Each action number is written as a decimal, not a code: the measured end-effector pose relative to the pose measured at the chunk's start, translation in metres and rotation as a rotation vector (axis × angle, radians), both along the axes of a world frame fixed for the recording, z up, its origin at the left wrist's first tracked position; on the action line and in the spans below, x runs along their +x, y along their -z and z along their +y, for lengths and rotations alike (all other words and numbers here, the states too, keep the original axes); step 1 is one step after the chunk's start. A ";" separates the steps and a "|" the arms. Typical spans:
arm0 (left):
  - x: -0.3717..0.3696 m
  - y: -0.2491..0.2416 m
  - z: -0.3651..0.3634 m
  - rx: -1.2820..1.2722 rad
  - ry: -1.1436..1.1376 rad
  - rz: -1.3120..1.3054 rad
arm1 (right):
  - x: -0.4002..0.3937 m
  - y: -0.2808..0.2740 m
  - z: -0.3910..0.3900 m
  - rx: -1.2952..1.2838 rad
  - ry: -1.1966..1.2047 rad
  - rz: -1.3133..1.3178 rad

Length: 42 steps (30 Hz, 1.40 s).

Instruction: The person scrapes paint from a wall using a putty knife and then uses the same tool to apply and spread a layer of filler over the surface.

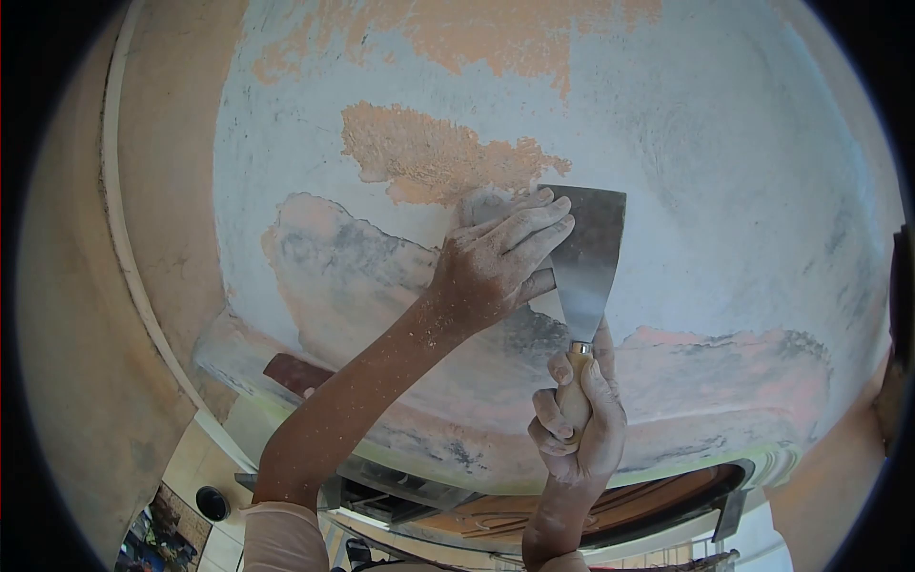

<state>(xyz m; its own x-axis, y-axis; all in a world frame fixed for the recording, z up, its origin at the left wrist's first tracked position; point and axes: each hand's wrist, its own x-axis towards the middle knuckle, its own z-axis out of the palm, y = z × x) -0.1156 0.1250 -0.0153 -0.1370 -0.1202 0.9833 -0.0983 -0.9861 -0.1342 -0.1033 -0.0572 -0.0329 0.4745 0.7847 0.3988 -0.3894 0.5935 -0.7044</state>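
A putty knife with a broad steel blade [593, 243] and a pale handle [575, 400] is held blade up against the patchy wall surface [686, 191]. My right hand [596, 419] is closed around the handle. Beside the blade, my left hand [500, 253] has its fingers stretched out, the tips lapping over the blade's left edge. Whitish dust coats both hands. A rounded grey patch [479, 205] shows behind the left fingers; I cannot make out what it is. Bare orange plaster [438, 153] shows above, where the white coat is gone.
Rough grey and pink patches [334, 248] spread across the lower wall, down to a curved ledge [419, 439]. A dark red flat piece [294, 374] lies near my left forearm. Below the ledge are a curved wooden panel [610, 510] and a dark round object [212, 503].
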 end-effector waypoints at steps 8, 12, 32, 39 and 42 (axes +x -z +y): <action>-0.006 -0.001 0.000 0.007 -0.062 0.008 | 0.001 -0.001 0.003 -0.001 -0.005 -0.027; -0.004 -0.016 0.014 0.034 -0.066 -0.074 | -0.001 -0.008 0.011 0.010 -0.016 -0.037; -0.003 0.000 0.002 -0.021 0.027 0.012 | -0.003 -0.002 0.006 0.012 0.004 -0.031; 0.000 -0.017 0.005 0.009 0.005 -0.047 | -0.003 -0.009 0.010 0.060 -0.037 0.019; 0.002 -0.004 0.002 0.021 0.030 -0.005 | -0.003 0.003 0.002 0.054 -0.027 0.042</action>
<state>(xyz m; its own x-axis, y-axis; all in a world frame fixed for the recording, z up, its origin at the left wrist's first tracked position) -0.1137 0.1266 -0.0114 -0.1454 -0.1365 0.9799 -0.1276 -0.9796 -0.1554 -0.1065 -0.0549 -0.0360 0.4702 0.7756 0.4211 -0.4342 0.6187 -0.6547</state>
